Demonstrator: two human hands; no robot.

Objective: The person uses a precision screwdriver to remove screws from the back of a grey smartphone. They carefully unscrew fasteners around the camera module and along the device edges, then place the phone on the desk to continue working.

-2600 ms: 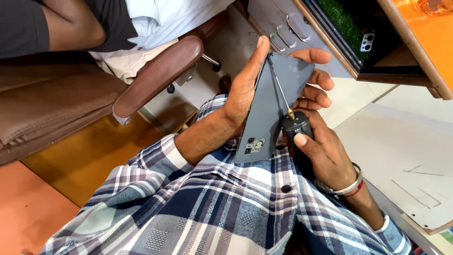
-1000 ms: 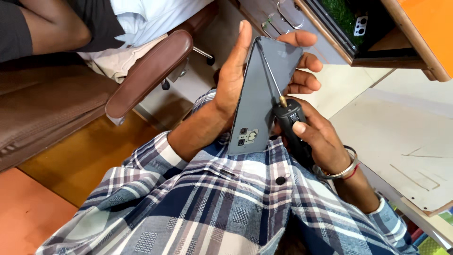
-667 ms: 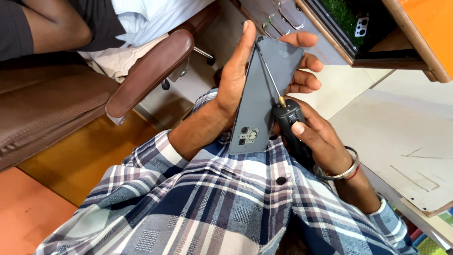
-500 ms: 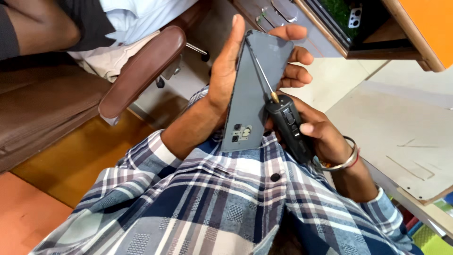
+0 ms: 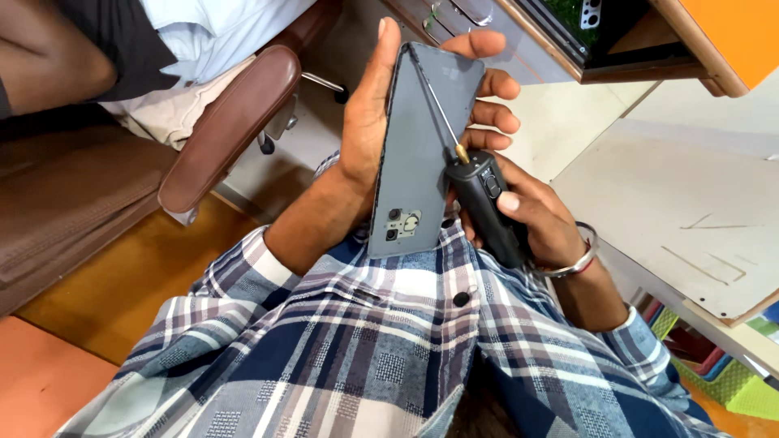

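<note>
Grey flat phone (image 5: 422,154): clasped by left hand (image 5: 365,138); keep steady.
Black powered screwdriver (image 5: 485,207): gripped by right hand (image 5: 540,219); tip square at top edge.

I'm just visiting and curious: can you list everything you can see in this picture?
phone: one, grey, back facing the camera, held up in the left hand
electric screwdriver: one, black with a thin metal shaft, tip at the phone's upper edge
chair armrest: one, brown, upper left
seated person's shirt: one, pale, top left
board: one, white, right
bangle: one, silver, right wrist
checked shirt: one, blue and white
left hand: gripping the phone
right hand: gripping the screwdriver
</note>
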